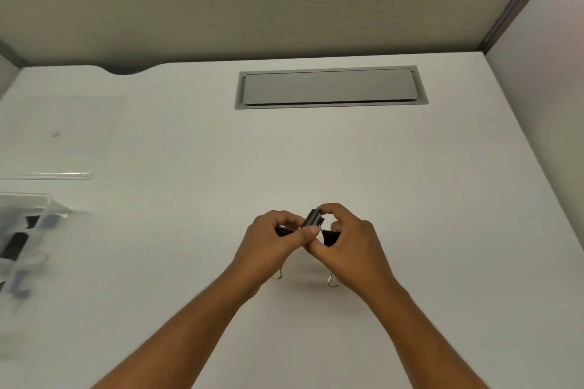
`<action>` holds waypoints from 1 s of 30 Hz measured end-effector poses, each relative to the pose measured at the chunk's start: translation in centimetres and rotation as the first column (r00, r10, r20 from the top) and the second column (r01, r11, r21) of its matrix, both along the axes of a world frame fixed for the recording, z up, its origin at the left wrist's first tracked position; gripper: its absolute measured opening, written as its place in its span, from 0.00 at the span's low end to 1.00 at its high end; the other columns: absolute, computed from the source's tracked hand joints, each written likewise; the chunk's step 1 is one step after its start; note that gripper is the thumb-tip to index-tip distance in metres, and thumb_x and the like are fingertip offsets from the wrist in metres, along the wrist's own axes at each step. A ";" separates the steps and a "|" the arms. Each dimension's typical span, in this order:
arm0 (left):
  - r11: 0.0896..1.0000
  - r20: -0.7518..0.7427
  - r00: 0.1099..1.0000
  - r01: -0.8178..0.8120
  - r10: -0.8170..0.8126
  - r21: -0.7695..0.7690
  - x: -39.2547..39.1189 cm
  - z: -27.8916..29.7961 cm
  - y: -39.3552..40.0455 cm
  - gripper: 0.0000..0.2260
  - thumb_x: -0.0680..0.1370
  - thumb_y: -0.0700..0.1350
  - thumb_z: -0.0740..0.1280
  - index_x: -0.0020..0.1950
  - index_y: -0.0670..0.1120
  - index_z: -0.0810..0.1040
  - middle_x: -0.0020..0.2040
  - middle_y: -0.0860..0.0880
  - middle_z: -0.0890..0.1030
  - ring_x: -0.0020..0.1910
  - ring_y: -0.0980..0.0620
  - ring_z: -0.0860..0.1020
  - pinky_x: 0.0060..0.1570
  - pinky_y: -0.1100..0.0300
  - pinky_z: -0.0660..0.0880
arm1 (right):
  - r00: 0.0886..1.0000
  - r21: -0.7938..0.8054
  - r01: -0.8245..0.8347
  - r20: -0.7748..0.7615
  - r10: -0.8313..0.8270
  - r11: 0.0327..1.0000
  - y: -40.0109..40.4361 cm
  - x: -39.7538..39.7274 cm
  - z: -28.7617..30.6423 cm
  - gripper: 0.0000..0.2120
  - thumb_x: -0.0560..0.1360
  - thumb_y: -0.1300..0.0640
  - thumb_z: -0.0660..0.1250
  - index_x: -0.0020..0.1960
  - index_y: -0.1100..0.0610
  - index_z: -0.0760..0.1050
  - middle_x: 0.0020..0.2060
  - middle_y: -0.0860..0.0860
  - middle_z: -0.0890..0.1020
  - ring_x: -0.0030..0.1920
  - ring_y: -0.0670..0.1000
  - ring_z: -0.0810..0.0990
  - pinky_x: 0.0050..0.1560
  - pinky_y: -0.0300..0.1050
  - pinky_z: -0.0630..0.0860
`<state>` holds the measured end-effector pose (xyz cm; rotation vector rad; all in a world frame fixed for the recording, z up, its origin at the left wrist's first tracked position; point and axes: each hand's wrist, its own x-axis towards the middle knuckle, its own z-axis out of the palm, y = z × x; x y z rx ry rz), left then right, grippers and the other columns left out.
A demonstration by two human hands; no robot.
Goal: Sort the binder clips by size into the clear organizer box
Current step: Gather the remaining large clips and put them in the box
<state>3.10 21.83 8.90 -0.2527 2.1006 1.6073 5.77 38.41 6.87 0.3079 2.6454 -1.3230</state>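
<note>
Binder clips: I count three black ones gathered between both hands, near centre of the white surface [410, 199]. The left hand [268, 246] has its fingers curled round one black clip [284, 230]; a wire handle [277, 275] shows beneath that hand. The right hand [347, 243] has its grip closed as well, fingertips pinching a smaller dark clip [313, 218] raised above the knuckles, with a further black clip [330, 237] tucked under its palm and a second wire handle [332, 281] protruding below. The thumbs of both hands meet in the middle. I cannot tell the exact sizes of the held clips, as fingers cover much of each.

The clear organizer box [28, 230] sits at the left edge, well apart from the hands, blurred; dark shapes show inside its compartments, but I cannot tell which compartment holds what. A clear lid [63, 129] lies flat beyond it, on the far left. A grey cable hatch [330, 87] is set into the surface at the far side, before a beige partition [284, 9].
</note>
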 end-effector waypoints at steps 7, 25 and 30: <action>0.983 -0.075 0.983 -0.159 0.166 0.091 1.6 0.9 -7.0 0.03 0.77 0.45 0.75 0.43 0.49 0.86 0.32 0.53 0.81 0.29 0.59 0.75 0.37 0.60 0.70 | 0.995 -0.011 -0.090 -0.051 0.089 0.996 -6.5 0.8 2.9 0.25 0.68 0.32 0.74 0.60 0.39 0.72 0.27 0.44 0.74 0.31 0.44 0.75 0.32 0.35 0.69; 0.783 -0.222 0.751 -0.593 0.622 0.189 3.5 2.2 -43.5 0.02 0.75 0.52 0.77 0.43 0.56 0.86 0.33 0.51 0.82 0.31 0.55 0.76 0.27 0.59 0.70 | 0.985 -0.251 -0.123 -0.151 0.086 0.960 -40.9 -3.7 4.8 0.08 0.82 0.57 0.69 0.58 0.48 0.81 0.53 0.43 0.82 0.47 0.44 0.83 0.47 0.40 0.81; 0.674 -0.201 0.644 -0.712 0.738 0.197 5.1 1.4 -49.5 0.03 0.78 0.49 0.73 0.49 0.51 0.86 0.28 0.58 0.77 0.26 0.59 0.73 0.27 0.65 0.68 | 0.897 0.029 -0.349 -0.277 0.343 0.937 -49.5 -7.6 3.8 0.10 0.81 0.55 0.70 0.62 0.48 0.79 0.54 0.41 0.80 0.54 0.42 0.80 0.56 0.39 0.78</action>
